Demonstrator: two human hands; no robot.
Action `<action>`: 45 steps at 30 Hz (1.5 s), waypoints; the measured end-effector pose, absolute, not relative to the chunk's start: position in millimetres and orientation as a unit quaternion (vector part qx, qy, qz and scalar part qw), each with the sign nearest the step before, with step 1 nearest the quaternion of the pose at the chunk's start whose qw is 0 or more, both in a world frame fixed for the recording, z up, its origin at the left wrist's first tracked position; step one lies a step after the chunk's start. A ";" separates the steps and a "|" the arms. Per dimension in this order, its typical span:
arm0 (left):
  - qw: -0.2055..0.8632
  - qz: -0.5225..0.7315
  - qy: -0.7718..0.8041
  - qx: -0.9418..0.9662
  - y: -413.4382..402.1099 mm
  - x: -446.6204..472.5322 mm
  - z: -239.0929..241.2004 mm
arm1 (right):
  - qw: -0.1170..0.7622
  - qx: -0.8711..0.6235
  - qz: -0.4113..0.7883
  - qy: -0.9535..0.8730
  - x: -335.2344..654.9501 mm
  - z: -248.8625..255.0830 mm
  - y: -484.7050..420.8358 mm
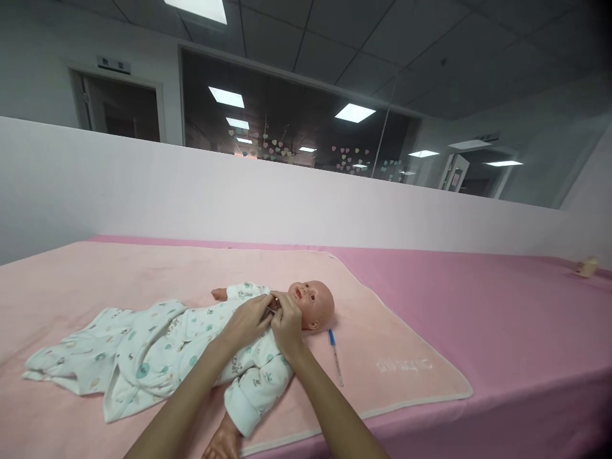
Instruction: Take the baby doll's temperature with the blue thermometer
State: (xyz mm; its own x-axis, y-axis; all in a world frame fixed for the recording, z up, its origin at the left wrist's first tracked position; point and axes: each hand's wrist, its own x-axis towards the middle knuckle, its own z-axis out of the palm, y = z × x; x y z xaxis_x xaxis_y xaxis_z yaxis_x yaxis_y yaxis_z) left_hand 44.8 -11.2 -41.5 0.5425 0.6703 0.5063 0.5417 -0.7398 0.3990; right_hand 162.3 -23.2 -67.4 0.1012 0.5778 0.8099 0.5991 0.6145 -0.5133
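A baby doll (319, 305) lies on its back with its head to the right. It wears white baby clothes (157, 341) with a small coloured print. At the doll's neck, my left hand (249, 319) and my right hand (287, 320) meet, fingertips pinched together on the collar of the clothes. A thin pale edge shows between them; the fingers hide most of the grip. Beside the doll's head, nearest my right hand, a slim clear tube with a blue cap (336, 357), like a thermometer in its case, rests on the peach blanket (401, 344).
The blanket covers the left part of a bed with a pink sheet (478, 306). Behind it runs a low white wall (287, 204) with a window above. A small yellowish object (586, 266) stands at the far right edge.
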 end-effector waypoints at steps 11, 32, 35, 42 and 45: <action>0.198 0.389 0.346 0.831 -12.9 43.4 -33.1 | 0.583 -0.443 -0.033 -0.680 161.5 -66.5 -32.0; 0.434 0.341 0.369 0.748 -6.0 -9.8 -28.0 | 0.612 -0.402 -0.075 -0.677 161.9 -65.4 -31.8; 0.449 0.286 0.344 0.773 -12.5 -16.1 -25.7 | 0.611 -0.398 -0.077 -0.680 162.3 -66.9 -28.8; 0.418 0.345 0.360 0.759 -11.6 -15.5 -31.7 | 0.582 -0.393 -0.081 -0.707 161.7 -67.7 -29.2; 0.405 0.378 0.363 0.749 -12.1 -14.2 -33.8 | 0.550 -0.398 -0.079 -0.729 161.2 -66.6 -31.1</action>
